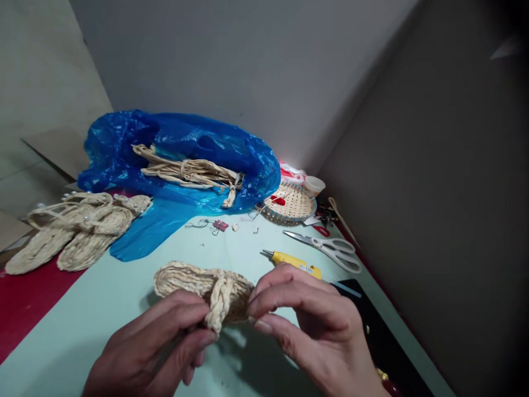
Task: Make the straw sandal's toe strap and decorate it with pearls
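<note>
A small woven straw sandal (182, 278) is held up just above the pale green table surface, a braided strap (220, 300) crossing its sole. My left hand (159, 336) grips the near edge of the sandal beside the strap, thumb below and fingers above. At the sandal's right end, my right hand (306, 320) pinches with thumb and fingertips; whether it holds the sole's edge or a thin strand there cannot be made out. A yellow glue gun (291, 262) lies just beyond my right hand.
White-handled scissors (330, 248) lie at the right, near a woven basket (291, 201). A blue plastic bag (185, 129) with bundled dry straw (190, 171) fills the back. Finished-looking straw sandals (97, 223) with pearly beads sit at left. A black mat (392, 336) lies at right.
</note>
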Tool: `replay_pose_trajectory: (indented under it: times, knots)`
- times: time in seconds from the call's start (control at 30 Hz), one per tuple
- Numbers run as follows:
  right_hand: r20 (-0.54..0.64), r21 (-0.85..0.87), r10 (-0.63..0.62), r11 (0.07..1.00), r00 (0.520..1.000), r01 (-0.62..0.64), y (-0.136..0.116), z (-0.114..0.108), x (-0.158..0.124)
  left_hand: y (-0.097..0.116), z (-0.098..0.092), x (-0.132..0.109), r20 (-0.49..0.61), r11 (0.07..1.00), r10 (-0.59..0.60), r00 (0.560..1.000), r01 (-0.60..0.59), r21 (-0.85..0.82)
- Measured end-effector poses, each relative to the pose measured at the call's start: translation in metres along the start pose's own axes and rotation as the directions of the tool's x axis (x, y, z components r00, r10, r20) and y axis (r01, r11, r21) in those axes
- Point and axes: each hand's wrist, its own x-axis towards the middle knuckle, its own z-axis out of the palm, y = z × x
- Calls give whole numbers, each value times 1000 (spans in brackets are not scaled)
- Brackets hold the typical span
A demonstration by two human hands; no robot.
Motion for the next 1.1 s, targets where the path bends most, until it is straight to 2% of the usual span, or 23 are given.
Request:
replay_pose_trajectory:
  times: [0.03,0.07,0.1,0.2,0.3,0.37,0.43,0.47,0.5,0.57,0.67,0.83,0.97,1.03,1.1]
  knots:
    - [1,-17,-11,1000,1000,11,1,1,-1,-5,-3,0,164,1000,10,986,-15,25]
    - [0,-31,-17,999,1000,17,2,3,-3,-8,-4,-1,208,997,-14,978,-1,71]
    - [0,-41,-31,999,1000,31,2,4,-4,-9,-4,-2,120,991,-55,991,39,132]
    - [12,-66,-65,996,998,66,5,9,-9,-3,7,-6,-54,980,13,998,-2,199]
    - [27,-88,-74,993,997,76,7,10,-12,5,15,-8,-107,969,101,989,-73,235]
    - [37,-106,-78,991,996,82,7,11,-13,3,12,-6,-92,959,136,986,-108,262]
    - [43,-134,-80,987,996,85,7,11,-13,-3,4,-1,36,938,176,984,-178,298]
    - [48,-151,-83,985,995,89,6,11,-12,-7,-2,1,152,917,206,967,-245,316]
    - [51,-168,-94,980,994,101,6,11,-12,-12,-7,3,299,889,234,925,-328,320]
    - [58,-213,-117,969,991,127,6,11,-10,-18,-14,6,312,854,262,913,-370,365]
    - [66,-280,-144,947,987,157,6,12,-11,-18,-14,7,277,833,297,914,-389,392]
    - [76,-341,-147,926,986,164,7,11,-19,-1,2,1,150,864,304,941,-339,373]
    - [125,-396,-108,906,986,149,8,9,-23,5,8,-2,2,908,224,975,-209,364]
    - [158,-438,-101,884,982,161,9,10,-22,2,8,-1,24,905,242,970,-234,354]
    - [180,-477,-98,861,979,174,11,10,-22,-1,8,0,99,906,235,967,-255,338]
